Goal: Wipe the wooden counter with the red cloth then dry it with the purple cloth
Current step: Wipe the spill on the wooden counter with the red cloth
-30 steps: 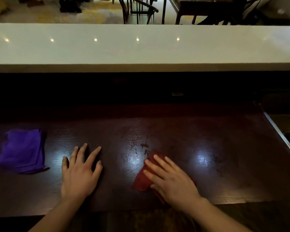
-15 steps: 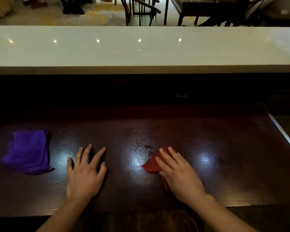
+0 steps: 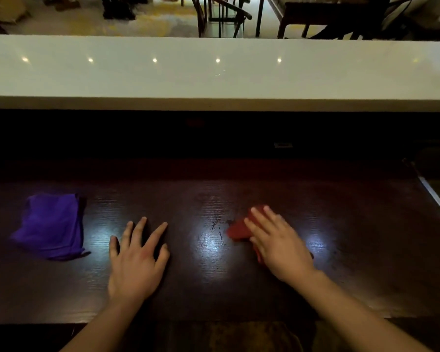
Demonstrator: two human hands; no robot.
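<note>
The dark wooden counter (image 3: 353, 237) fills the lower half of the head view. My right hand (image 3: 277, 242) lies flat on the red cloth (image 3: 236, 231), pressing it to the wood right of centre; most of the cloth is hidden under the palm. Dark streaks and a wet sheen (image 3: 214, 232) mark the wood just left of the cloth. My left hand (image 3: 137, 257) rests flat on the counter with fingers spread, holding nothing. The purple cloth (image 3: 51, 224) lies folded at the left, apart from both hands.
A raised white bar top (image 3: 214, 69) runs across the back, above a dark recess. A metal sink edge (image 3: 437, 199) borders the counter at the right. Chairs and tables stand in the room beyond.
My right hand has slid the red cloth away from me and to the right across the wood. The left hand and the purple cloth have stayed in place.
</note>
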